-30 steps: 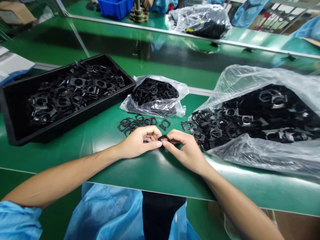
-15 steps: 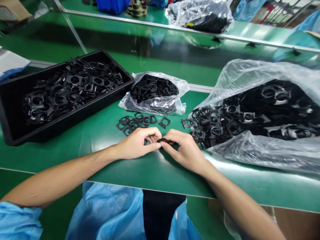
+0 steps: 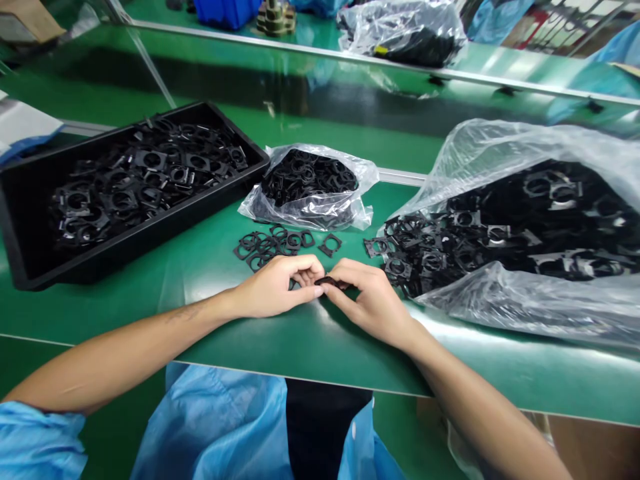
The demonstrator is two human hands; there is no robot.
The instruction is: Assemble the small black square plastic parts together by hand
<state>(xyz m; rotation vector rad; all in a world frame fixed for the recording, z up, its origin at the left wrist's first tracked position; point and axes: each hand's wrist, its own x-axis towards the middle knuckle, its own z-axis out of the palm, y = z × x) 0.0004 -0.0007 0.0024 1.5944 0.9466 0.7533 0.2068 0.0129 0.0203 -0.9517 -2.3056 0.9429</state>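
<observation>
My left hand (image 3: pixel 278 288) and my right hand (image 3: pixel 369 301) meet at the front middle of the green table (image 3: pixel 310 340). Between them both pinch a small black plastic part (image 3: pixel 327 281), fingers curled around it. Just beyond the hands lies a loose cluster of black ring parts (image 3: pixel 273 242). To the right, an open clear bag (image 3: pixel 525 220) spills several black square frames toward my right hand. A smaller clear bag of black rings (image 3: pixel 310 185) lies behind the cluster.
A black tray (image 3: pixel 30 267) full of black frame parts sits at the left. At the back, past a metal rail, are a blue bin (image 3: pixel 227 12), a metal fixture (image 3: pixel 276 19) and another plastic bag (image 3: pixel 405 32). A blue smock (image 3: pixel 220 427) shows below the table edge.
The view tilted slightly downward between the earliest frame and now. Both hands stay together on the small black part, with only slight finger movement.
</observation>
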